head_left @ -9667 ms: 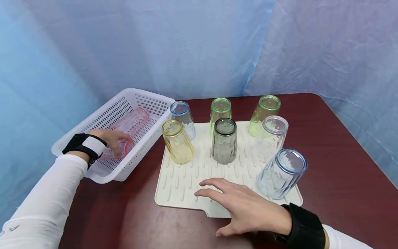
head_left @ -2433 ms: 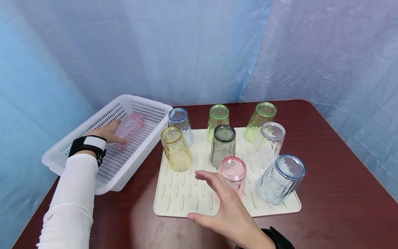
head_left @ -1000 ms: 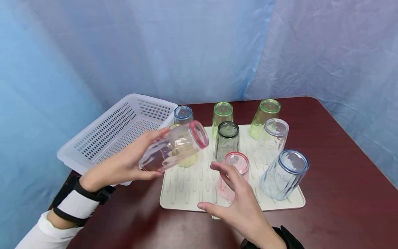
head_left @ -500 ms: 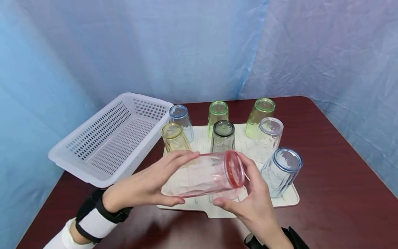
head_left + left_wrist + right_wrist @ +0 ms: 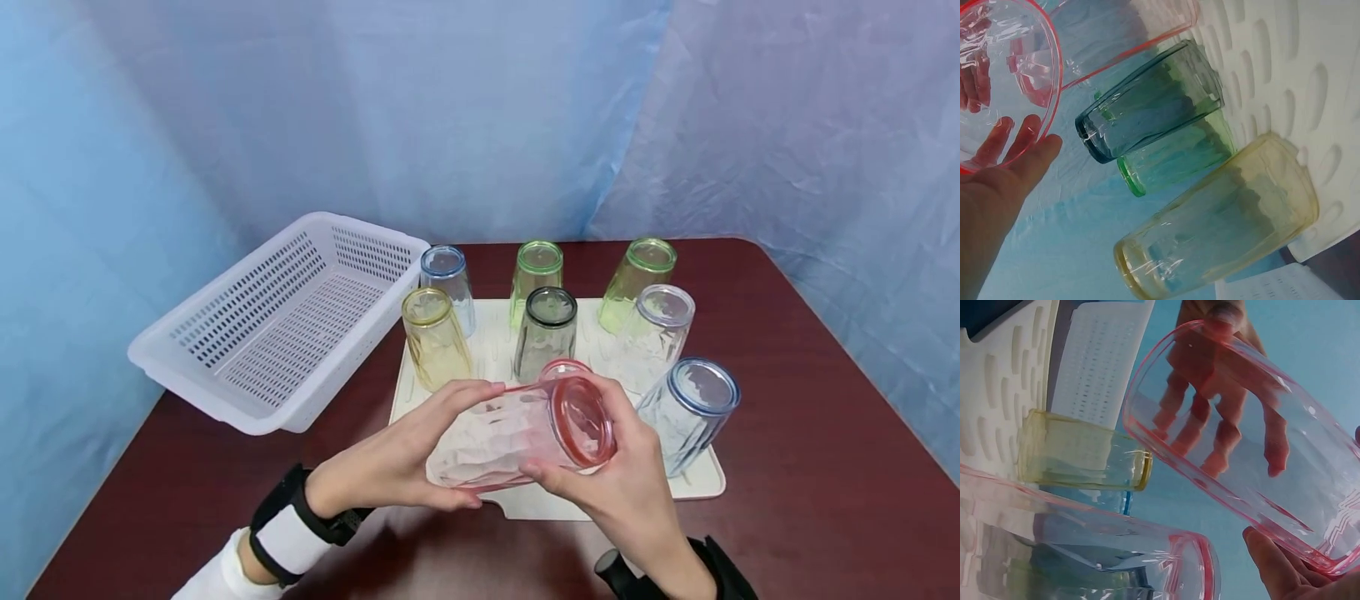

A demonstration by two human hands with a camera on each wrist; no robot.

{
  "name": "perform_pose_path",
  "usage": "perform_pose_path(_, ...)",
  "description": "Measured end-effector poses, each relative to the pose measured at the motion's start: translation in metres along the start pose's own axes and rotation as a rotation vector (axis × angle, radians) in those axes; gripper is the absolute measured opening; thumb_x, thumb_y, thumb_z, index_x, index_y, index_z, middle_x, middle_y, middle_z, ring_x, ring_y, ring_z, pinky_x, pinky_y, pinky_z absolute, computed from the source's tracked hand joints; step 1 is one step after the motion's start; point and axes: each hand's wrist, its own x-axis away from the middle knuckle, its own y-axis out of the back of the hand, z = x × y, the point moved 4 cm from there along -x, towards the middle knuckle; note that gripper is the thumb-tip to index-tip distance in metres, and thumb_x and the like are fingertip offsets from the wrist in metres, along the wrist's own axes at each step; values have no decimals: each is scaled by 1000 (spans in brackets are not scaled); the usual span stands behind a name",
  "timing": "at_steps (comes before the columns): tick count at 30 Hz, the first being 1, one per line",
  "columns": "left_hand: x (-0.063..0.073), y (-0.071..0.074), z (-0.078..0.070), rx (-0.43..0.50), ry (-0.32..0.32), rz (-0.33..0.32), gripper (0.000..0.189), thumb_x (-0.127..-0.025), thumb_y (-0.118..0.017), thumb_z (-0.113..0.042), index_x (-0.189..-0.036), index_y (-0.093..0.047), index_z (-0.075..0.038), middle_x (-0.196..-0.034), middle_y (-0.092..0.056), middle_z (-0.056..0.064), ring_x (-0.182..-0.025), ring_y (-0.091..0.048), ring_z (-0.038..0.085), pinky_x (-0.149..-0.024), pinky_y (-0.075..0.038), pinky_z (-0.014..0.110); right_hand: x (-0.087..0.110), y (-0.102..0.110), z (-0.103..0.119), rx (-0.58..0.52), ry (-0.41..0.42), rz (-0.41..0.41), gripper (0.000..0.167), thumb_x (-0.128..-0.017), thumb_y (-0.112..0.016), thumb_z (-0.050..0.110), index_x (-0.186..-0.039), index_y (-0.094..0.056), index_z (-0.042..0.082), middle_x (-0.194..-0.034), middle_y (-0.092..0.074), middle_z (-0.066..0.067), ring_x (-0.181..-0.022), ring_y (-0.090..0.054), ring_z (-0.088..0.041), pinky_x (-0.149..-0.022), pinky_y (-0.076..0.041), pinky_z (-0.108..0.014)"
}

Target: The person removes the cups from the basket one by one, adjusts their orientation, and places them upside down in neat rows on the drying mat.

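Note:
Above the mat, a pink-tinted drinking glass [image 5: 498, 437] lies nearly sideways between both hands, its thick red base toward the right. My left hand [image 5: 401, 454] grips it near the mouth end, fingers over the top and thumb below. At the base end, the fingers and thumb of my right hand [image 5: 626, 471] curl round it. Behind it a second pink glass [image 5: 564, 367] stands upside down, mostly hidden in the head view; the right wrist view shows more of that standing pink glass [image 5: 1104, 550]. A ribbed white drying mat [image 5: 491, 312] lies beneath.
Upside-down glasses stand round the hands: yellow [image 5: 437, 342], grey [image 5: 547, 333], clear [image 5: 656, 333], blue at right [image 5: 690, 408], blue at back left [image 5: 448, 283], and two green ones, one in the middle [image 5: 537, 279]. A white perforated basket [image 5: 352, 367] sits at left, nothing in it.
Both pink glasses have left the basket: one now stands on the mat, the other was carried right by my left hand. My right hand has taken hold of its base end.

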Motion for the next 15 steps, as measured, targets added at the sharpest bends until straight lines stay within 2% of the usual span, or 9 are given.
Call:
perform_pose_path(4,10,0,4,3,38,-40,94,-80,-81,-29,-149,-22,-5,-143,-37,10,-129,-40,24,-106,-36,36,-7,-7,2,0,-21,33,75,-62,-89,2,-128,-55,7,-113,-65,-2,-95,-63,-21,-76,-54,-26)
perform_pose_path(9,25,5,9,16,112,-90,100,-76,-84,-27,-150,-20,-7,-144,-38,9,-126,-43,22,-103,-39,37,-18,-23,6,13,-62,87,70,-63,-90,9,-125,-56,9,-109,-65,2,-96,-62,-16,-75,-54,-30)
perform_pose_path(12,38,9,15,33,170,-119,105,-72,-87,-28,-150,-19,-8,-146,-37,9,-128,-42,22,-103,-38,36,-24,-36,8,41,-37,131,70,-63,-91,15,-124,-56,9,-109,-65,3,-98,-61,-13,-77,-54,-33)
perform_pose_path(15,52,14,20,4,221,-148,109,-69,-88,-31,-150,-19,-8,-147,-35,11,-132,-37,24,-107,-32,33,-29,-48,9,74,-6,170,69,-64,-91,20,-123,-56,10,-108,-65,4,-98,-61,-11,-79,-53,-35)
